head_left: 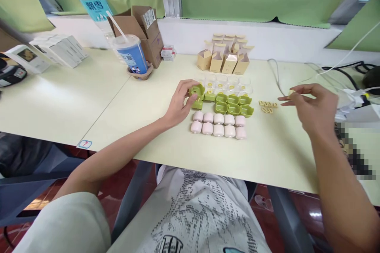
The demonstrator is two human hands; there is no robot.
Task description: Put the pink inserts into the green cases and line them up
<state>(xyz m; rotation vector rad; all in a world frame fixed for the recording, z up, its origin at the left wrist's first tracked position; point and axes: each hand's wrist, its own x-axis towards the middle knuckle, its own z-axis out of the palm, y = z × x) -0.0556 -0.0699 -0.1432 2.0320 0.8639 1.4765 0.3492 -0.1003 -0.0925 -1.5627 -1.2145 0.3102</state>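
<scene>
My left hand (179, 101) is closed round a small green tray (198, 90), lifted a little at the left end of a group of green trays (234, 104). My right hand (311, 104) pinches a small tan piece (291, 93) between thumb and fingers, just right of a little pile of tan pieces (267, 106). In front of the green trays lie two rows of pink rounded pieces (219, 123). Behind them stand clear cups with yellow spots (225, 84).
Small open tan cartons (225, 57) stand at the back by the wall. At back left are a blue paper cup with a straw (132, 53), a water bottle (92, 2), a cardboard box (148, 31) and white boxes (57, 49). Cables (344, 73) run at the right.
</scene>
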